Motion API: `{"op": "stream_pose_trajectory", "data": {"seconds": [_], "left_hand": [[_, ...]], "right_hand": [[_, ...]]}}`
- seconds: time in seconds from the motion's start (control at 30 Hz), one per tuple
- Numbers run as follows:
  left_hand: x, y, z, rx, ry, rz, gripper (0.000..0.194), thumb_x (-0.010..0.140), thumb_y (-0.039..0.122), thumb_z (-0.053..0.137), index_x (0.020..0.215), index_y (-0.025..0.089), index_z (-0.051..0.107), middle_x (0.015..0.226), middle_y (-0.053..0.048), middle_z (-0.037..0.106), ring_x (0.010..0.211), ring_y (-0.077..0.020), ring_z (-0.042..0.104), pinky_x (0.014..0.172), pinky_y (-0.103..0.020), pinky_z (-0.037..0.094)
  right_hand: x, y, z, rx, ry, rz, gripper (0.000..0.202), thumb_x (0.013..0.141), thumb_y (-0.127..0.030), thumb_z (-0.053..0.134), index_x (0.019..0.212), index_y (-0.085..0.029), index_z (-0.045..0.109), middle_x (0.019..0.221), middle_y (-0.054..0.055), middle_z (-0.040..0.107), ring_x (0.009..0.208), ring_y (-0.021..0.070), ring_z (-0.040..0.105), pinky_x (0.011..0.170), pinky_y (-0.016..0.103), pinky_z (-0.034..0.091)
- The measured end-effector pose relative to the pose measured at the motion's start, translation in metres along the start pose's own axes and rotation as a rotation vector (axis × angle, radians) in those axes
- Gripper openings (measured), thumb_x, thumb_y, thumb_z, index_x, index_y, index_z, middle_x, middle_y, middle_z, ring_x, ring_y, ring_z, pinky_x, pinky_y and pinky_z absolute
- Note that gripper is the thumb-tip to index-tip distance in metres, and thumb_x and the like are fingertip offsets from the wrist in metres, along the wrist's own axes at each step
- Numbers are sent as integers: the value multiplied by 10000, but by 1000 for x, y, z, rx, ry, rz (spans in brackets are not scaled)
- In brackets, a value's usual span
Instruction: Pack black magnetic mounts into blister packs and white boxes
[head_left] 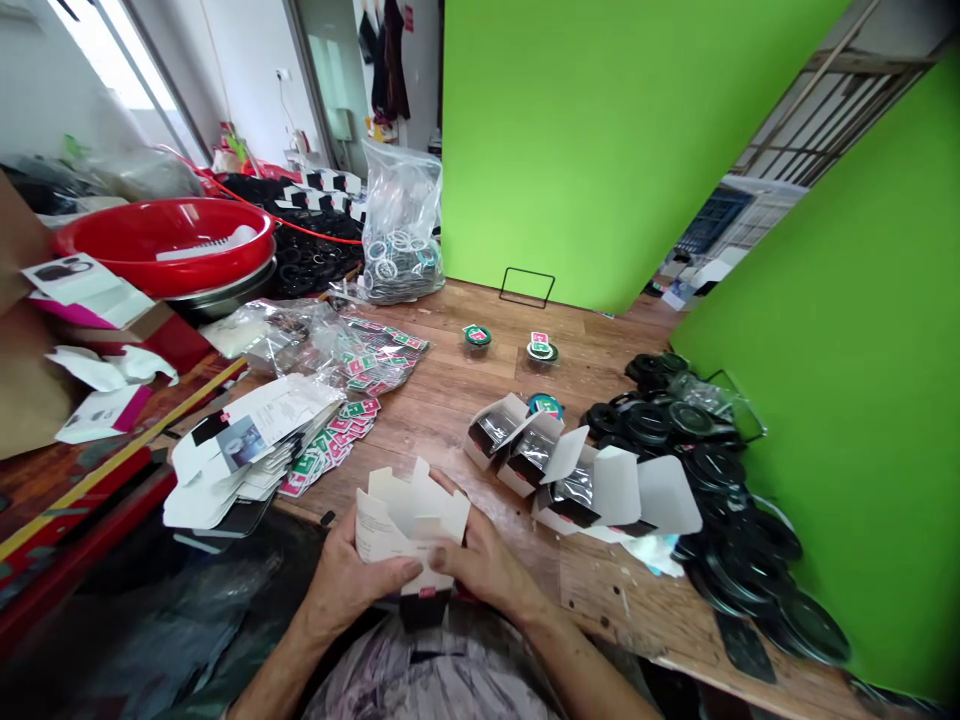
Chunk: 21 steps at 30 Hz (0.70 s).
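Close to my body, over the table's front edge, a white and black cardboard box [411, 525] is held with its top flaps standing up. My left hand [360, 570] grips its left side, thumb across the printed face. Around the right side wraps my right hand [487, 560], its thumb on the front. To the left lies a stack of flattened boxes [247, 450], beside loose red and green cards [334, 445]. Right of my hands stand several boxes [529, 450] with raised flaps and dark, shiny-wrapped contents.
Black round lids or rings [742, 540] pile up along the right, by a green panel [847, 420]. Two small round stacks topped with cards [538, 345] sit farther back. A bag of rings [403, 255] and a red basin [165, 240] stand back left.
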<state>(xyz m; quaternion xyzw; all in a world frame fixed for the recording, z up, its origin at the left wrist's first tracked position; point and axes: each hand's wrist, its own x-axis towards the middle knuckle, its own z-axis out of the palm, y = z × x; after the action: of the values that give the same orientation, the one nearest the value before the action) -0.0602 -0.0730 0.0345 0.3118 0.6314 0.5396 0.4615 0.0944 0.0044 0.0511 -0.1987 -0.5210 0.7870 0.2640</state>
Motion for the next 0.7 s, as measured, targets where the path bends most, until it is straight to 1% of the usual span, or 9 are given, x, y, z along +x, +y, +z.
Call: {"op": "stream_pose_trajectory", "data": {"seconds": [0.1,0.17,0.23,0.33,0.37,0.43,0.5,0.57,0.7], "left_hand": [[7,2,-8,-183,-289,-61,739,431,470,829,1053,136,612,883,-92,720,793,-270,659,629,-305,533],[12,4,-9,-200,-374,-120,770,435,547,809,1046,115,627,895,-120,717,820,-296,659,639,-325,536],[13,7,-7,-144,-254,-147,711,509,575,772,1028,108,635,923,-136,714,837,-291,661,673,-331,538],[3,13,3,-69,7,-43,575,667,522,695,1083,134,609,1057,-128,687,948,-265,644,819,-328,517],[-3,15,8,-66,29,3,572,687,505,684,1123,146,590,1115,-123,667,1005,-264,624,867,-327,499],[-12,18,19,-70,19,70,650,677,477,701,1218,163,528,1226,-114,608,1118,-267,564,952,-324,449],[-17,20,26,-67,57,59,780,627,447,749,1290,176,439,1272,-110,569,1148,-265,537,962,-320,436],[-14,21,25,-64,87,13,816,610,427,766,1295,190,390,1222,-100,586,1079,-247,571,905,-314,468],[1,23,4,-61,61,38,688,572,345,805,1145,226,443,1000,-14,624,849,-166,614,727,-245,506]], "right_hand": [[1,-4,-6,133,-154,95,1131,479,-533,824,1423,-239,276,1134,56,624,974,248,596,799,344,490],[3,-6,-6,117,-105,100,1164,483,-534,811,1435,-216,223,1070,62,640,889,240,611,701,327,502],[6,-6,-3,-27,100,51,1125,552,-514,768,1448,-195,166,1121,87,614,936,246,600,734,350,505],[13,0,5,-519,528,-92,1136,539,-428,782,1450,-159,159,1360,159,434,1206,308,447,980,452,397],[15,4,9,-710,619,-150,1153,521,-403,795,1449,-144,162,1409,180,365,1266,333,376,1031,482,338],[17,16,17,-1020,681,-288,1122,567,-382,774,1455,-127,137,1433,213,308,1303,369,308,1051,538,287],[16,26,25,-1187,607,-415,996,693,-329,685,1467,-151,83,1412,215,333,1294,359,327,1032,558,297],[10,30,30,-1196,466,-467,960,734,-285,638,1474,-183,36,1415,197,334,1300,343,326,1030,559,301],[-5,18,23,-832,229,-263,1070,663,-423,730,1478,-222,67,1484,143,254,1325,314,311,1048,495,331]]}}
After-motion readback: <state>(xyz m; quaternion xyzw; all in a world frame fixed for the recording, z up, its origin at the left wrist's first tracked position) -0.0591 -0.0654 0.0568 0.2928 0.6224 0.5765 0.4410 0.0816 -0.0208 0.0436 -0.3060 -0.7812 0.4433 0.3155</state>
